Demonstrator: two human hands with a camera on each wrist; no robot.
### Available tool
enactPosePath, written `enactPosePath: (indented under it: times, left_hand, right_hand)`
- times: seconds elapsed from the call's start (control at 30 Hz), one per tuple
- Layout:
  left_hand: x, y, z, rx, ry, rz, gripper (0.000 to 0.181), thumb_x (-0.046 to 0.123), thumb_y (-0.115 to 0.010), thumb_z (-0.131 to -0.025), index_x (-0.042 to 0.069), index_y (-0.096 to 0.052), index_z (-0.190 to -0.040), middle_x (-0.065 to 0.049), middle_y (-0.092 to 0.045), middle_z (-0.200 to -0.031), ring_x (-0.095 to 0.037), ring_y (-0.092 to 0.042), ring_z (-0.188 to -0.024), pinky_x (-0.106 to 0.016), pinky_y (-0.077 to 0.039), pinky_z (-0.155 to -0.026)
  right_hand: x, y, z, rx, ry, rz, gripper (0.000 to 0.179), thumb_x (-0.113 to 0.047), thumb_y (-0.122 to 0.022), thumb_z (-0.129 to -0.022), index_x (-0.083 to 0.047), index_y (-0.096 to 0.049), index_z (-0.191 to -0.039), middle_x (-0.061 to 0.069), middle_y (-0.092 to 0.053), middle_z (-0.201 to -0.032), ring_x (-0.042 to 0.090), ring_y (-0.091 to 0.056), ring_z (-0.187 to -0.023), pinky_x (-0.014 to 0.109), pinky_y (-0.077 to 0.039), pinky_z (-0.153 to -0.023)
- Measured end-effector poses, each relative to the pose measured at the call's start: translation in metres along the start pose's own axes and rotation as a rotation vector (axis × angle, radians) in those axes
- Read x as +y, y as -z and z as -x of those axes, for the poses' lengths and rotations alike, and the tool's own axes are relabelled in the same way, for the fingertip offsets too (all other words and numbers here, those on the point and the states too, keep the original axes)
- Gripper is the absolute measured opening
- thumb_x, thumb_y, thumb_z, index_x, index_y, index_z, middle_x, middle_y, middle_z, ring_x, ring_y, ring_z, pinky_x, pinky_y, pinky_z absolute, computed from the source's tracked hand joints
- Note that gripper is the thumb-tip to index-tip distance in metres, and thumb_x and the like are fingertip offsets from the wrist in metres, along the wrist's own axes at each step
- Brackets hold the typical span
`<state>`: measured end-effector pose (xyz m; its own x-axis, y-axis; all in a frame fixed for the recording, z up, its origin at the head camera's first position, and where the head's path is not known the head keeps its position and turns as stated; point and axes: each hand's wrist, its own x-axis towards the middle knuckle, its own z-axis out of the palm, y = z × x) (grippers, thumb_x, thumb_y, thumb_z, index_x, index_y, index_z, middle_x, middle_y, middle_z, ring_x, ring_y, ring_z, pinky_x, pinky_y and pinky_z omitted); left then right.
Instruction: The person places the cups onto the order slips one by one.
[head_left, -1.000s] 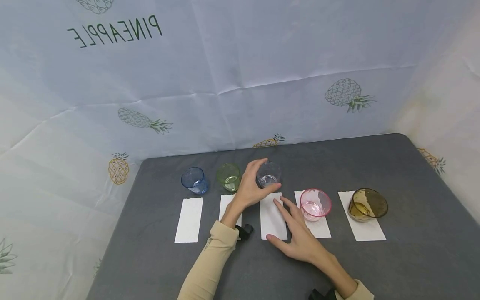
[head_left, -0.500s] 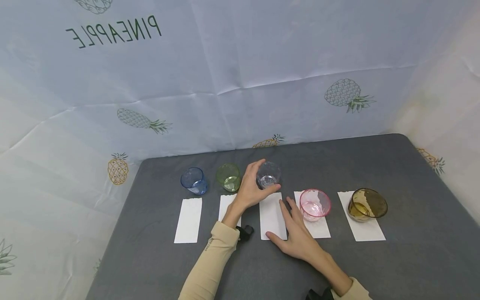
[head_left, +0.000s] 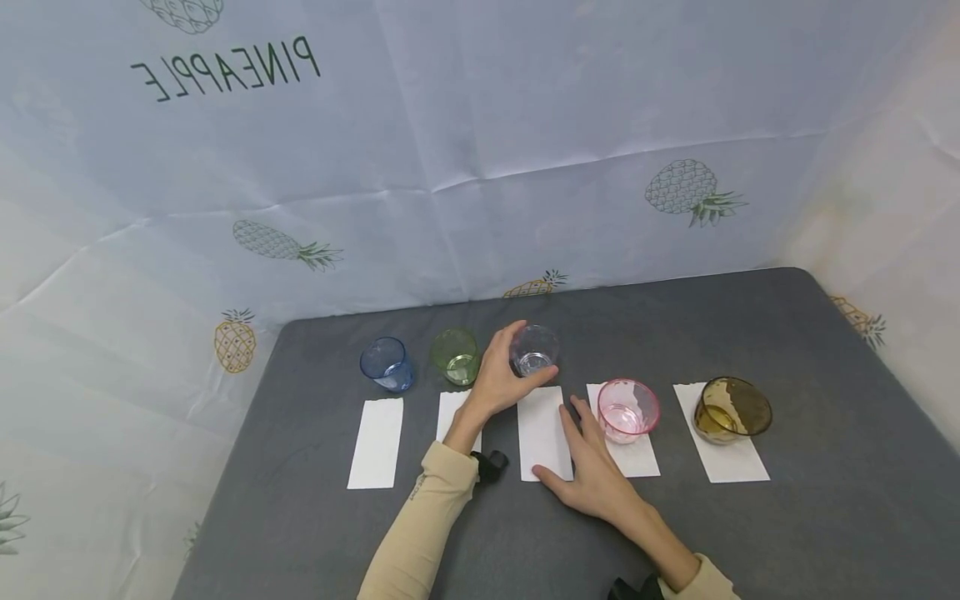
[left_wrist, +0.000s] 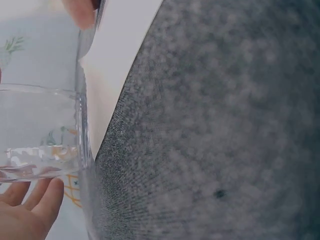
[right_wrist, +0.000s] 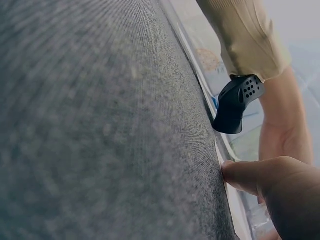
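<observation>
Five counted, left to right, all upright: blue glass [head_left: 387, 367], green glass [head_left: 454, 354], clear glass [head_left: 535, 354], pink glass [head_left: 627, 421], amber glass [head_left: 723, 423]. Surface: dark grey worktop [head_left: 720, 337].

Left hand [head_left: 504, 375]: at the clear glass, fingers along its left side, thumb extended at its near side. Left wrist view shows fingertips at the wall of the glass; whether the hand is clamped on it cannot be told. Clear glass stands on the worktop, just beyond the far end of the middle paper [head_left: 542, 437].

Right hand [head_left: 596, 475]: fingers and thumb spread apart, nothing in grasp. Index fingertip lies at the right edge of the middle paper, thumb tip over its near part (right wrist view puts the thumb tip right at a white edge).

Pink glass stands on the fourth paper [head_left: 637, 460], amber glass on the fifth paper [head_left: 735, 463]. Blue glass sits beyond the first paper [head_left: 377, 443], green glass beyond the second paper [head_left: 450, 408]; the left forearm partly hides the latter strip.

Both sleeves beige, a black device at each wrist. Backdrop: pale cloth [head_left: 517, 92] with pineapple prints and PINEAPPLE in mirrored lettering.
</observation>
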<state>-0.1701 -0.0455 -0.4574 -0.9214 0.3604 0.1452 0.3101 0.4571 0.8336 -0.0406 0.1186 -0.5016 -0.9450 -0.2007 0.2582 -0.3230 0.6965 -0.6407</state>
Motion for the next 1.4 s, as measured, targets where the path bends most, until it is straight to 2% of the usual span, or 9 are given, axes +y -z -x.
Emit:
enactPosePath:
  times: [0.17,0.77,1.4]
  left_hand:
    - [-0.003,0.001,-0.003,-0.014,0.002,0.034,0.085,0.029,-0.082,-0.087,0.005,-0.038,-0.155,-0.018,-0.050,-0.149,-0.033,-0.051,-0.138,-0.048,-0.046,-0.114]
    - [-0.003,0.003,-0.004,-0.006,0.026,0.106,0.084,0.026,-0.084,-0.083,0.005,-0.042,-0.153,-0.017,-0.054,-0.146,-0.035,-0.054,-0.134,-0.053,-0.046,-0.113]
    - [0.018,0.014,0.002,-0.038,0.008,0.070,0.083,0.028,-0.084,-0.083,0.017,-0.043,-0.155,-0.011,-0.053,-0.150,-0.031,-0.052,-0.138,-0.051,-0.045,-0.115]
  right_hand:
    - [0.000,0.001,-0.001,-0.012,-0.012,-0.004,0.090,-0.028,-0.086,-0.079,0.018,-0.044,-0.144,0.038,-0.032,-0.155,0.057,-0.035,-0.143,0.068,-0.040,-0.110]
    - [-0.003,0.001,-0.001,-0.022,-0.017,-0.007,0.091,-0.035,-0.085,-0.080,0.017,-0.045,-0.144,0.036,-0.034,-0.155,0.056,-0.035,-0.144,0.068,-0.040,-0.110]
    - [-0.003,0.002,-0.003,-0.023,-0.021,-0.013,0.090,-0.034,-0.086,-0.079,0.017,-0.047,-0.142,0.036,-0.034,-0.155,0.056,-0.033,-0.145,0.069,-0.039,-0.111]
